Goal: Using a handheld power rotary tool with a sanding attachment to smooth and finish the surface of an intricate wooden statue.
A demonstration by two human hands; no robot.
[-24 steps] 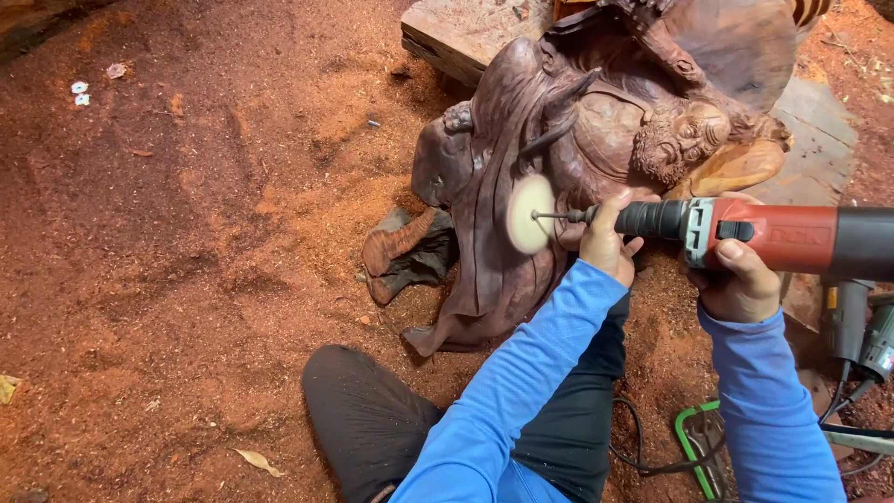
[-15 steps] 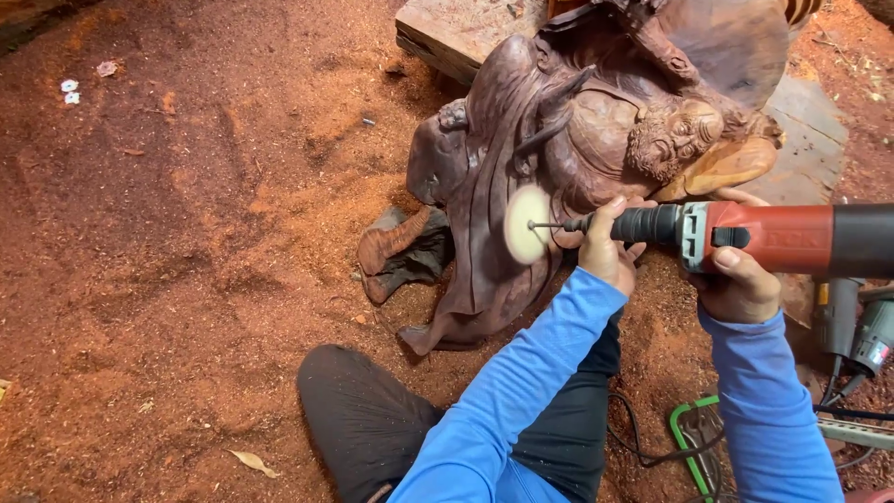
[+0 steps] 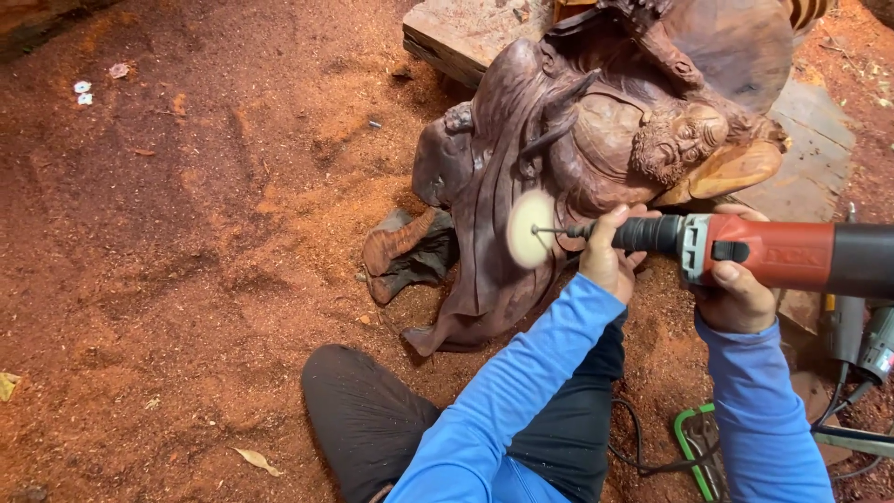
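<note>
Red-bodied die grinder (image 3: 773, 253) held level in both hands: left hand (image 3: 610, 253) wrapped round its black nose, right hand (image 3: 736, 293) gripping the body. Its pale buffing wheel (image 3: 531, 229) touches the dark carved wooden figure (image 3: 577, 140), which lies on red sawdust (image 3: 186, 233).

sleeves (image 3: 549, 363): bright blue, long | trousers (image 3: 372, 419): dark, dust-flecked | hands: bare

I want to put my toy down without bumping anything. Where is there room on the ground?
The wide sawdust floor left of the wooden statue lies open, with only small scraps. It is crowded by the statue, where the left hand and right hand hold the red power tool, and lower right, by cables and spare tools.
</note>
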